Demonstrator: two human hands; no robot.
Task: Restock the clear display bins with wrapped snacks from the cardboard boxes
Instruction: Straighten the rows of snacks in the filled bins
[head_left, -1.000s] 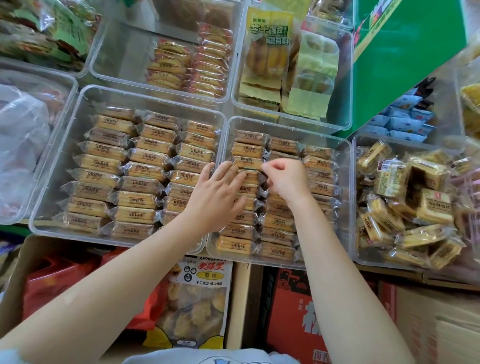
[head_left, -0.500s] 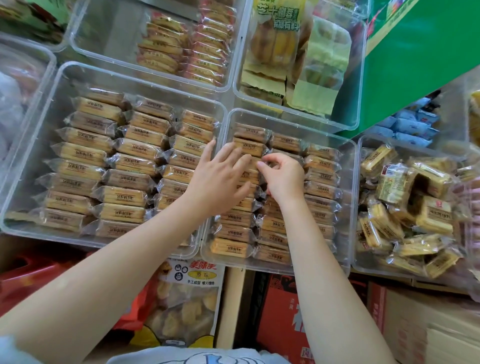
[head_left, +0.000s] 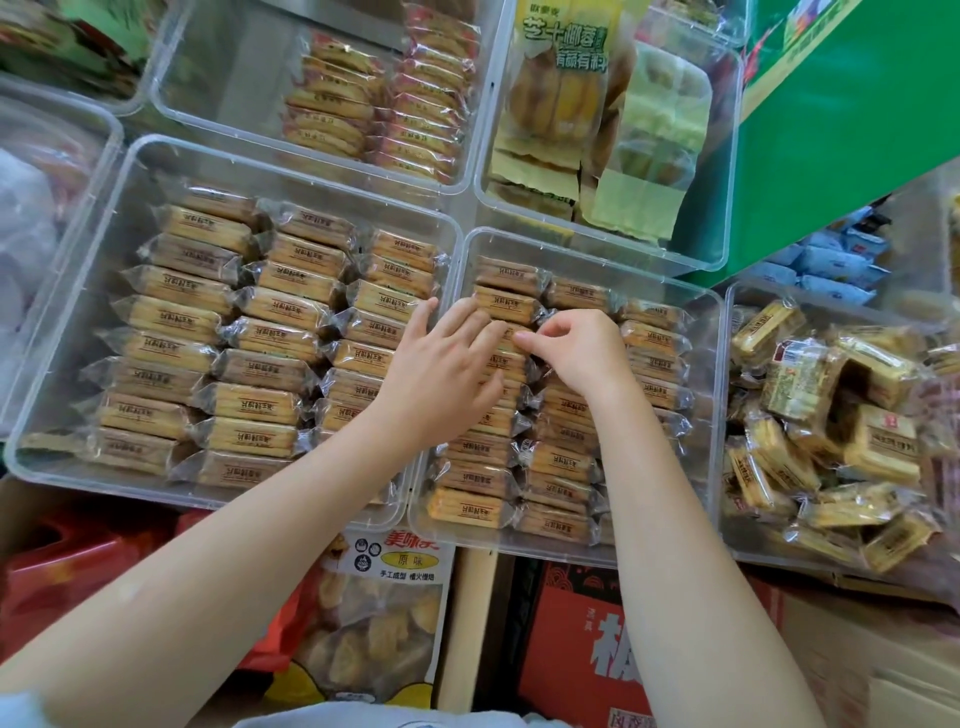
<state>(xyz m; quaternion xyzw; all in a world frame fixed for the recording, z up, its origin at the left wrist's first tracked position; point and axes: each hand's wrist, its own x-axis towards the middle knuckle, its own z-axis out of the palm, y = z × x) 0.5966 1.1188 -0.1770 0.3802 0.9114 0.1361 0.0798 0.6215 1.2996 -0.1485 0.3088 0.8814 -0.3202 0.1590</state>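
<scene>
Two clear bins side by side hold rows of wrapped tan snack bars. The left bin (head_left: 67, 322) is packed in three columns. Over the left column of the middle bin (head_left: 711, 374), my left hand (head_left: 441, 374) lies flat with fingers spread, pressing on the wrapped bars (head_left: 504, 306). My right hand (head_left: 576, 353) is curled beside it, fingertips pinching the edge of a wrapper (head_left: 522, 338) in the same bin. Both hands touch the packets; none is lifted clear of the stack.
A bin of loose yellow snack packs (head_left: 841, 431) sits to the right. Behind are bins with red-wrapped biscuits (head_left: 384, 104) and green pouches (head_left: 639, 171). A green carton (head_left: 852, 130) stands at back right. Below the shelf edge are cardboard boxes (head_left: 883, 665), a red box (head_left: 582, 649) and a snack bag (head_left: 379, 618).
Both hands shifted slightly up the middle bin's left column, and the right fingertips closed in towards the left hand. The view tilted a little.
</scene>
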